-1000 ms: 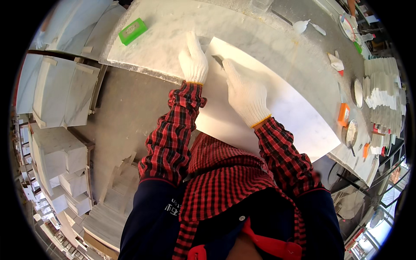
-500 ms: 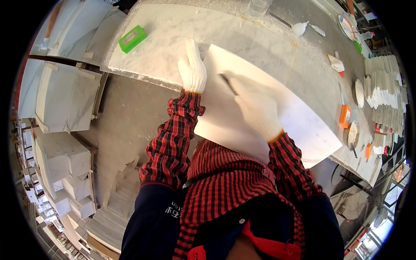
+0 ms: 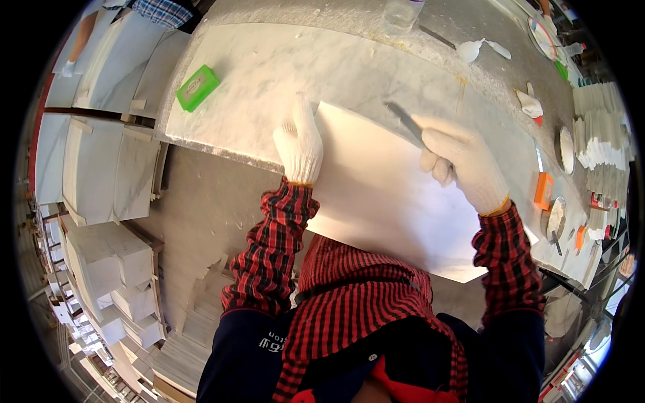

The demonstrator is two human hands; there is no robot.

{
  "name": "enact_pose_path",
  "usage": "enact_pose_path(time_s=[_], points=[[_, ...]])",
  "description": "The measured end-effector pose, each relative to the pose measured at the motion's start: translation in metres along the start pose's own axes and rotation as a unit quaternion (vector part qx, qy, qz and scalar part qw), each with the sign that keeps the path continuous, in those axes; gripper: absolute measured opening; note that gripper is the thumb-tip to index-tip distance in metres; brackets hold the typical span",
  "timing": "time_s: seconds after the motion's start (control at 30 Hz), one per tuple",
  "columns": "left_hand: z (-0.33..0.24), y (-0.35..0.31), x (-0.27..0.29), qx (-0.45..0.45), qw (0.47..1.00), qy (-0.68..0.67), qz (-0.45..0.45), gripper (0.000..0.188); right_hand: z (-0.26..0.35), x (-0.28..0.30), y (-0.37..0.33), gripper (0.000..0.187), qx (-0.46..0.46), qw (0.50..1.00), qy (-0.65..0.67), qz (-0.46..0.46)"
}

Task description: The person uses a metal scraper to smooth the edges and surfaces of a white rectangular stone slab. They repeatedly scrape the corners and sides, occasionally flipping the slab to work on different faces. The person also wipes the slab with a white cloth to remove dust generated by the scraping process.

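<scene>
Head view: the right hand (image 3: 463, 158), in a white knit glove, has its fingers curled shut around a thin dark blade (image 3: 405, 121), which slants up-left past the far edge of the white panel (image 3: 376, 185); the blade is blurred, so whether it touches anything cannot be told. At the panel's left edge lies the left hand (image 3: 297, 146), likewise gloved, at least one finger stretched forward and others seemingly bent; whether they grip the edge cannot be told.

The panel lies on a grey-veined marble slab (image 3: 248, 74) and overhangs its near side, toward the person's red-and-black checked apron (image 3: 349, 292). White lettering (image 3: 272, 341) marks the dark upper sleeve, nearer the body than the panel. Left of the panel sits a green box (image 3: 198, 88) with a pale label, its print too small to read. Beyond the panel's far side are a clear container (image 3: 402, 17) and a white squeeze bottle (image 3: 470, 50). Right of the panel stand an orange box (image 3: 543, 190) and a round bowl (image 3: 556, 218).
</scene>
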State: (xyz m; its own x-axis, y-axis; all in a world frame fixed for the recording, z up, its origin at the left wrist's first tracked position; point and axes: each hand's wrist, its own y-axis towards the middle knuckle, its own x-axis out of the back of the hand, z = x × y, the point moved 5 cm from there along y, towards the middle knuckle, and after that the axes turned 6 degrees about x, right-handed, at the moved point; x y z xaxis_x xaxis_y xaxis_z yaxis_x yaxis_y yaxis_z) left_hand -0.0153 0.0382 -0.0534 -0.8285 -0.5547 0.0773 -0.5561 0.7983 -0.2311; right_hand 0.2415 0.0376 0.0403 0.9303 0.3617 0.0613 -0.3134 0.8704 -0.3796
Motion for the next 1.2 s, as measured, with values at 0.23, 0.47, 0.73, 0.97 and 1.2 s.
enact_pose_path(time_s=[0.23, 0.47, 0.73, 0.97, 1.2], points=[[0.000, -0.001, 0.005, 0.003, 1.000, 0.017, -0.016, 0.060, 0.003, -0.010, 0.017, 0.036, -0.079, 0.994, 0.022, 0.078], [-0.001, -0.001, 0.003, -0.015, 0.999, 0.030, -0.022, 0.061, -0.003, -0.020, 0.029, 0.034, -0.115, 0.990, 0.062, 0.051], [-0.008, -0.003, 0.001, -0.020, 0.999, 0.047, -0.019, 0.061, 0.002, -0.042, 0.036, 0.045, -0.111, 0.992, 0.052, 0.037], [-0.006, -0.004, 0.003, -0.018, 0.999, 0.029, -0.030, 0.061, 0.007, -0.014, 0.010, 0.031, -0.137, 0.990, 0.035, -0.008], [-0.004, -0.005, 0.003, 0.015, 0.999, 0.047, -0.024, 0.060, -0.006, 0.007, -0.019, 0.028, -0.205, 0.975, 0.087, -0.021]])
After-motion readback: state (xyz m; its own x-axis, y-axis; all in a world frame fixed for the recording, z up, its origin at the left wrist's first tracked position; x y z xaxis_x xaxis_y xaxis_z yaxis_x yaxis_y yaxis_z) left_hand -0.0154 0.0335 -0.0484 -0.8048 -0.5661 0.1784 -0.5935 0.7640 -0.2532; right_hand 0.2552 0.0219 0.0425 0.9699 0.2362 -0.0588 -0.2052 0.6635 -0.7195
